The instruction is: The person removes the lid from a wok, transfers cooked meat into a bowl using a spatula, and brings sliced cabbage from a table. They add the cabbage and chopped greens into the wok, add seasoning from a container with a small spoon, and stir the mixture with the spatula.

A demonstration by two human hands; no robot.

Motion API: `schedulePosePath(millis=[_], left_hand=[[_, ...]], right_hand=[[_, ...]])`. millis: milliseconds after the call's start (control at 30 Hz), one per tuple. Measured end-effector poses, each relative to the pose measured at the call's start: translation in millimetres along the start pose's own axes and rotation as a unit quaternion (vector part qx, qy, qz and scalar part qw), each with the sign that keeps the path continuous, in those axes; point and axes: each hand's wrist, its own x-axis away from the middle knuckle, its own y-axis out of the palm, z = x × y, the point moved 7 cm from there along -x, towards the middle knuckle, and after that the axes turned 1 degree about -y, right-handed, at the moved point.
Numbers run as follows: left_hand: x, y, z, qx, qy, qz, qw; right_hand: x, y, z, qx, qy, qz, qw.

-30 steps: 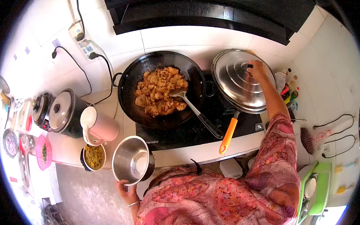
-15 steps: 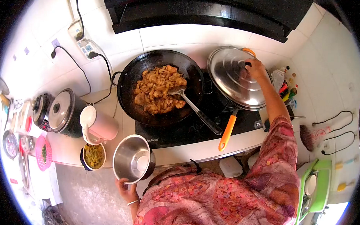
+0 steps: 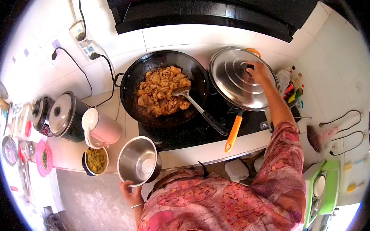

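Holding lid and steel bowl at stove, one per hand.
Lid is being held by its knob in the right grip, over the orange-handled pan, seating unclear; bowl is being pinched at the rim by the left grip, at the bench edge. Lid could be dropped if the knob slips; bowl could be tipped by one-sided support; spatula could be knocked by lid.

A: Right arm extended, and the right hand grips, far and right!
B: And the left hand?
A: Near and left, fingers bent in a grip!
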Motion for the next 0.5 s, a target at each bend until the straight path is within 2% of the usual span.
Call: schedulePosePath(millis=[167,233,267,333,400,467,500], left_hand=[[-3,2,3,0.010,-0.014,0.009,1.000],[-4,2,5,0.024,-0.023,0.011,0.999],[-4,3,9,0.017,-0.014,0.006,1.000],[-7,3,12,0.009,-0.006,0.005,1.000],[-11,2,11,-0.009,0.014,-0.017,1.000],[-14,4,19,-0.013,0.032,-0.017,0.999],[-16,4,15,-0.014,0.037,-0.015,0.999]], right_hand=[[1,3,4,-0.027,-0.012,0.002,1.000],[15,-17,-12,-0.023,-0.073,0.153,0.985],[18,-18,-16,-0.023,-0.074,0.152,0.985],[36,-53,-52,-0.099,-0.054,0.215,0.970],[56,-41,-96,-0.206,-0.044,-0.042,0.977],[106,-30,-158,-0.200,-0.086,-0.263,0.940],[133,-42,-187,-0.175,-0.122,-0.281,0.936]])
